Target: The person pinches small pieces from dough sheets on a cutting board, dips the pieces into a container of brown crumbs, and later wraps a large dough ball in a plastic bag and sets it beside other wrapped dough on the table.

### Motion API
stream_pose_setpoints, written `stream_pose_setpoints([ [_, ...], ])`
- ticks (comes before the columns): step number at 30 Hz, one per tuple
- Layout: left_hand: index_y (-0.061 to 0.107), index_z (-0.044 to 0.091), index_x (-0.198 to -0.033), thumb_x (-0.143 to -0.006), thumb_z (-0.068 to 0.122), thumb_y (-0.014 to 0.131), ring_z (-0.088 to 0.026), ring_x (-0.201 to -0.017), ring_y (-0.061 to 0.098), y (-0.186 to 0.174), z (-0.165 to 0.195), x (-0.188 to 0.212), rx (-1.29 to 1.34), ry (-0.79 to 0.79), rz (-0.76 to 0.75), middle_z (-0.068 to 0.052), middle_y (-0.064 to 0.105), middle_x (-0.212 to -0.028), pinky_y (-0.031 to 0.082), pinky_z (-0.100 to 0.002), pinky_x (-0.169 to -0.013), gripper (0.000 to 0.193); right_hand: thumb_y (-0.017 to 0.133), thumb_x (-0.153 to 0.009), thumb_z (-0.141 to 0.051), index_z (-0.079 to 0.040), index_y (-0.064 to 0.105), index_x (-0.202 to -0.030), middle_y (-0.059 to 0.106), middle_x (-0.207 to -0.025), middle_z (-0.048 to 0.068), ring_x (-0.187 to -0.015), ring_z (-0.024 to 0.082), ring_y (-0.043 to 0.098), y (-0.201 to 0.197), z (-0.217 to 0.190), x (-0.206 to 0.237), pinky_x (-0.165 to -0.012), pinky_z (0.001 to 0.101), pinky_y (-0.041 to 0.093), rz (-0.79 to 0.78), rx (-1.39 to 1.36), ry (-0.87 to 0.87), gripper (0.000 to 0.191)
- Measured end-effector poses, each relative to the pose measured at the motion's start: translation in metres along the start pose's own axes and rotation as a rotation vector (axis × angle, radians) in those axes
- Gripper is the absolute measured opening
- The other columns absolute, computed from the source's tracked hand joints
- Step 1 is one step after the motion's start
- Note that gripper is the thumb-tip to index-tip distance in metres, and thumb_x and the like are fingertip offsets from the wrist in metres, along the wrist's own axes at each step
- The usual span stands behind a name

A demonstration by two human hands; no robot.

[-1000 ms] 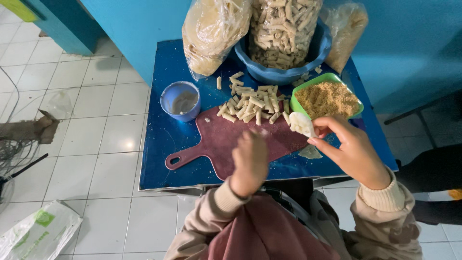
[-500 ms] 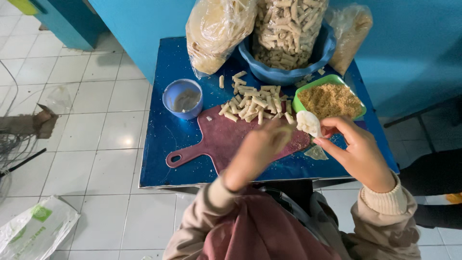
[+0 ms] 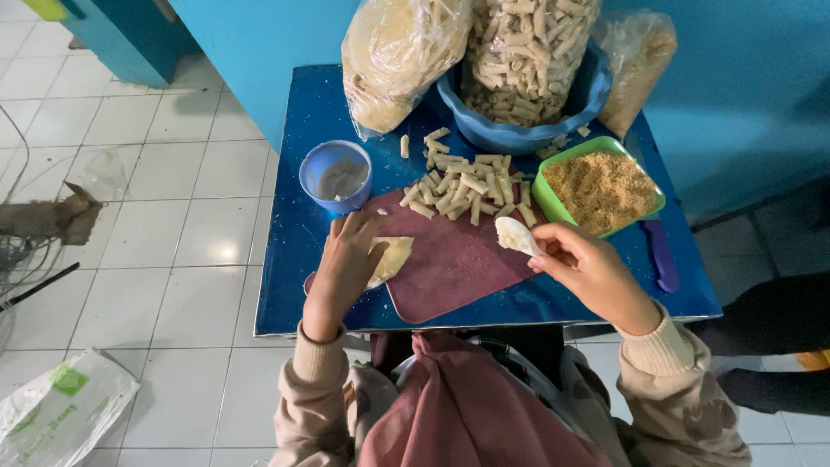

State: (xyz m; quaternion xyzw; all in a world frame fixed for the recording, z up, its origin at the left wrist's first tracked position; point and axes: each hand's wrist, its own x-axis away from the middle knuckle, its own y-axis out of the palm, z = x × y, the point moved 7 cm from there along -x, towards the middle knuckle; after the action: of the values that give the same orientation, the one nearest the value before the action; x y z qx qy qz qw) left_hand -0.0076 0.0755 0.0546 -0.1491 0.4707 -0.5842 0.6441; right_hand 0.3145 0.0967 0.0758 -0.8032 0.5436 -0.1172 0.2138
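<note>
My left hand (image 3: 344, 264) rests on a pale thin wrapper sheet (image 3: 394, 256) that lies on the left part of the maroon cutting board (image 3: 458, 268). My right hand (image 3: 586, 268) holds a small white rolled piece (image 3: 517, 234) pinched in its fingers, above the board's right side, just in front of the green tub of brown crumbs (image 3: 602, 188). A heap of pale stick-shaped rolls (image 3: 467, 186) lies at the board's far end. A blue cup (image 3: 336, 176) with pale liquid stands just beyond my left hand.
The blue table (image 3: 294, 259) carries a blue bowl (image 3: 596, 86) with a clear bag of rolls, a bag of pale sheets (image 3: 398, 52), another bag (image 3: 638, 60) at right and a purple utensil (image 3: 661, 255). White tiled floor lies left, with a plastic bag (image 3: 60, 415).
My left hand has moved down and left onto the board, now pressing a wrapper sheet flat. My right hand still holds the white piece, lowered slightly.
</note>
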Motion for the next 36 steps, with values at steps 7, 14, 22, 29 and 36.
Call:
stream_pose_setpoints([
  [7,0.069,0.014,-0.108,-0.09,0.013,0.072,-0.032,-0.098,0.06,-0.005,0.03,0.013,-0.088,-0.077,0.101,-0.009,0.065,-0.11,0.051,-0.043,-0.084,0.019,0.073,-0.091,-0.011,-0.002,0.065,-0.114,0.064,-0.1,0.002,-0.089,0.009,0.063,0.01,0.009,-0.004,-0.077,0.0254,0.053,-0.023,0.038,-0.054,0.026],
  [14,0.06,0.004,-0.096,-0.082,0.031,0.077,-0.033,-0.086,0.059,0.026,0.043,0.002,-0.263,-0.146,0.2,-0.012,0.06,-0.093,0.048,-0.045,-0.07,0.035,0.072,-0.092,-0.012,-0.002,0.066,-0.114,0.063,-0.101,0.004,-0.087,0.01,0.063,0.021,0.021,-0.004,-0.076,0.0265,0.052,-0.061,0.03,0.002,0.025],
  [22,0.059,0.005,-0.094,-0.095,0.016,0.067,-0.032,-0.084,0.061,0.019,0.039,0.001,-0.18,-0.22,0.292,-0.013,0.062,-0.091,0.052,-0.044,-0.07,0.013,0.061,-0.097,-0.007,-0.001,0.063,-0.114,0.069,-0.093,0.003,-0.085,0.009,0.068,0.034,0.037,-0.005,-0.078,0.0254,0.056,-0.141,-0.202,0.054,0.019],
  [29,0.059,0.005,-0.094,-0.095,0.012,0.066,-0.032,-0.085,0.063,0.032,0.065,-0.001,-0.214,-0.159,0.346,-0.015,0.062,-0.093,0.055,-0.043,-0.069,0.01,0.056,-0.102,-0.01,-0.001,0.059,-0.119,0.062,-0.088,0.003,-0.078,0.01,0.06,0.029,0.041,-0.004,-0.072,0.0254,0.051,-0.14,-0.221,0.039,0.02],
  [36,0.06,0.004,-0.099,-0.099,0.018,0.066,-0.03,-0.084,0.067,0.068,0.104,0.004,0.122,-0.114,0.104,-0.013,0.065,-0.098,0.057,-0.04,-0.063,0.015,0.055,-0.098,-0.002,0.0,0.057,-0.121,0.059,-0.099,0.005,-0.082,0.012,0.061,0.022,0.031,-0.005,-0.074,0.0265,0.052,-0.028,-0.064,-0.101,0.023],
])
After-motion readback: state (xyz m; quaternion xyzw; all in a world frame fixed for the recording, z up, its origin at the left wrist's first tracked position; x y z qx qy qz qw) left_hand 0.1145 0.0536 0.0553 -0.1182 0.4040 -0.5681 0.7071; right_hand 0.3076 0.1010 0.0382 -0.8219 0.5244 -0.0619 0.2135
